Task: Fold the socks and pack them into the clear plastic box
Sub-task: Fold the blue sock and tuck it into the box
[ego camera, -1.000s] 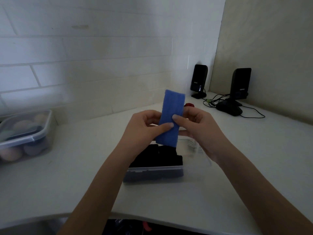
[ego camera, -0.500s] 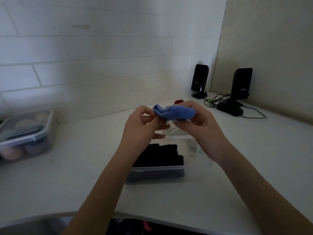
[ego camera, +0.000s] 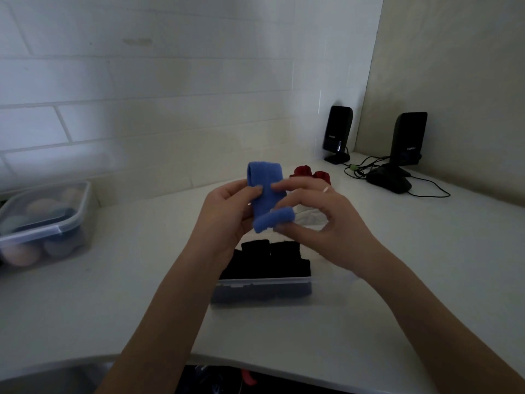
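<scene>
A blue sock (ego camera: pixel 266 191) is held up above the clear plastic box (ego camera: pixel 264 290), its lower end curled forward. My left hand (ego camera: pixel 227 214) pinches its left side with thumb and fingers. My right hand (ego camera: pixel 321 220) grips its right side, one finger wrapped by the curled end. Folded black socks (ego camera: pixel 270 258) fill the box's left part. A white sock (ego camera: pixel 309 216) shows behind my right hand, and a red sock (ego camera: pixel 308 172) lies on the table further back.
A lidded plastic container (ego camera: pixel 45 220) with rounded items stands at the far left. Two black speakers (ego camera: pixel 338 133) (ego camera: pixel 407 139), a black mouse (ego camera: pixel 389 182) and cables sit at the back right corner. The white table edge (ego camera: pixel 255 362) runs close to me.
The blue sock hung flat and upright, was then bunched horizontally between both hands, and now stands upright again with its lower end folded forward over my right finger.
</scene>
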Demonstrator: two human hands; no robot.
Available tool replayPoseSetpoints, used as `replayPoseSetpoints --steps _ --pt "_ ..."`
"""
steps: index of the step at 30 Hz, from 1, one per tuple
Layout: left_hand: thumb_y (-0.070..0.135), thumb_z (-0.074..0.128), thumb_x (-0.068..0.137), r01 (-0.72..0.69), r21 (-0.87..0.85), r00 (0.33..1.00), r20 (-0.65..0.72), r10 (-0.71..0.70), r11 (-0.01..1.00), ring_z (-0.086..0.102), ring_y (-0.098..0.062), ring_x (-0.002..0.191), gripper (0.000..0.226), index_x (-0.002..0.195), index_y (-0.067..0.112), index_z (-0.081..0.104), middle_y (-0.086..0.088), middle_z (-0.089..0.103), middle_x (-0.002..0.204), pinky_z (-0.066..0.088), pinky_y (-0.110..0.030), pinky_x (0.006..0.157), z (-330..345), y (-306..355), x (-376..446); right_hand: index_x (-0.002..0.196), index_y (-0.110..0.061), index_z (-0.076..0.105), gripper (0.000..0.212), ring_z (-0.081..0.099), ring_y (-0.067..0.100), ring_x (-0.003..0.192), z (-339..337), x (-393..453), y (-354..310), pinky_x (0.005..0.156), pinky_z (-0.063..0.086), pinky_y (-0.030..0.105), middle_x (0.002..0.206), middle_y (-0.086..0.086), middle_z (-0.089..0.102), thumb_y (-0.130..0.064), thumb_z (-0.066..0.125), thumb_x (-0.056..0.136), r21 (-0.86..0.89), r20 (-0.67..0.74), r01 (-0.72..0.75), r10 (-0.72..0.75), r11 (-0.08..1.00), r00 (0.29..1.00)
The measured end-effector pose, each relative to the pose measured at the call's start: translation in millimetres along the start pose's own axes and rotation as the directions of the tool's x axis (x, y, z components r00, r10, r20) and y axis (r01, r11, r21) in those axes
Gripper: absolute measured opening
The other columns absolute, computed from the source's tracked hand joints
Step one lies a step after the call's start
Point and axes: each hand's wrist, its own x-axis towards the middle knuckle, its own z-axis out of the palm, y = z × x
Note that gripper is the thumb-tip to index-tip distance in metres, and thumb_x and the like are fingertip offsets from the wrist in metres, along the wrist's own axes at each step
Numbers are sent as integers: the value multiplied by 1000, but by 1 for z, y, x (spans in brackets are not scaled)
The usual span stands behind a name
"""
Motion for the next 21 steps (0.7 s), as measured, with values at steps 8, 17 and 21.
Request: replayPoseSetpoints --steps 8,17,21 --pt "2 51 90 -71 118 994 94 60 990 70 -26 93 30 117 6 62 -15 72 101 59 -29 79 9 1 -10 96 -25 64 11 54 -3 97 -3 5 -4 82 50 16 108 -13 53 -21 59 87 290 -76 -177 207 941 975" --pt "-2 49 90 -109 167 984 160 82 980 72 -19 88 33 118 9 62 -11 73 100 58 -23 72 17 -1 -17 98 -8 68 22 63 12 85 -5 4 -1 80 52 23 93 8 69 -26 58 89 352 -178 -254 330 901 927" --pt "1 46 92 -143 246 977 189 98 959 70 -15 90 32 119 12 60 -6 71 101 58 -20 71 18 0 -20 94 -3 66 24 66 25 81 -6 5 -2 77 56 33 88 15 69 -25 60 88 371 -192 -257 344 892 919"
